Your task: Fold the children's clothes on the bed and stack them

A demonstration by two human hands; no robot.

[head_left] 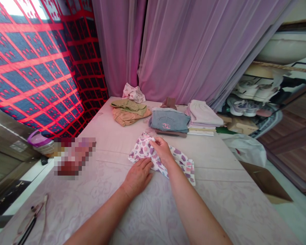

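Note:
A small white garment with purple, pink and grey hearts (182,160) lies partly bunched on the bed; its exact kind is unclear. My left hand (139,175) rests flat on its near edge, fingers stretched out. My right hand (162,149) pinches a fold of the same cloth between thumb and fingers, slightly above the left hand. My hands and right forearm hide part of the garment. Just beyond lies folded blue denim (169,120) with a pink emblem.
Folded white clothes (205,114) are stacked at right. Green shorts (129,106) and orange shorts (121,117) lie at left, before a crumpled floral cloth (133,93). Glasses (28,221) sit near the left edge, below a blurred-out object (75,156). Purple curtains (193,51) hang behind.

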